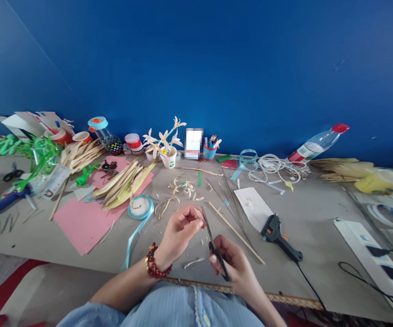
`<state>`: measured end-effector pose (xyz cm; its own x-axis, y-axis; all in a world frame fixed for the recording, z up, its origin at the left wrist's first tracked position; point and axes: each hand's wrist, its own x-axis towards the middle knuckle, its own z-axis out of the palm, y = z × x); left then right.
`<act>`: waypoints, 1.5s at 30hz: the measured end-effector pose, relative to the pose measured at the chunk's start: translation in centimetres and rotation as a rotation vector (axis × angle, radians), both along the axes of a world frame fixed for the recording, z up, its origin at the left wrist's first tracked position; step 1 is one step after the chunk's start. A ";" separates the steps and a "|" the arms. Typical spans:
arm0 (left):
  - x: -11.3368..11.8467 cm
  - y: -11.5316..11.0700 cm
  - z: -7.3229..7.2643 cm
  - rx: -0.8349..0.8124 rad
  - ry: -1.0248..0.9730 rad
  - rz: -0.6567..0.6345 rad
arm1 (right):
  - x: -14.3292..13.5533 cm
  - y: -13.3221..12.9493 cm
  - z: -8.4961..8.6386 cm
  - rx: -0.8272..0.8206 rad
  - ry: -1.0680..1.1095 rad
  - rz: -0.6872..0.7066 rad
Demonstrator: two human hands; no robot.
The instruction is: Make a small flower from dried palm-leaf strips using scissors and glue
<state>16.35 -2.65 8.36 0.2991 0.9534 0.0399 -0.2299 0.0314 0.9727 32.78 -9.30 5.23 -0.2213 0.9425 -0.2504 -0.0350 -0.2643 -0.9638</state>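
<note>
My left hand [184, 228], with a red bead bracelet [154, 263] at the wrist, pinches a small pale piece of husk [200, 215] between thumb and fingertips. In my right hand [232, 259] is a pair of black-handled scissors [221, 259], its blades pointing up beside the left fingertips. Whether the blades touch the piece is too small to tell. Curled husk scraps [183, 185] lie on the grey table just beyond the hands. A thin pale stick [239, 234] lies to the right of the scissors.
Blue ribbon roll [140, 207], pink paper [81, 222] and dried husks [123, 186] lie left. A cup of husk flowers [168, 158] stands at the back. Rightward are white paper [253, 209], a black glue gun [281, 238], a power strip [366, 259] and a tilted bottle [314, 147].
</note>
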 end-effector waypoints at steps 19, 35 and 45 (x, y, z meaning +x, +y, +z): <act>-0.6 0.5 0.2 0.042 0.126 -0.096 | 0.9 0.3 -0.2 0.028 -0.109 0.028; -0.8 0.5 0.7 0.043 0.142 -0.164 | 0.9 0.2 -0.5 0.006 -0.029 0.024; -1.2 0.7 0.6 0.027 0.237 -0.235 | 1.5 0.5 -0.1 0.017 -0.004 0.097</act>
<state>15.17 -1.98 8.95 0.5149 0.8566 -0.0324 0.0129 0.0300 0.9995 34.28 -8.80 5.10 -0.3110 0.9208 -0.2352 -0.0066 -0.2496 -0.9683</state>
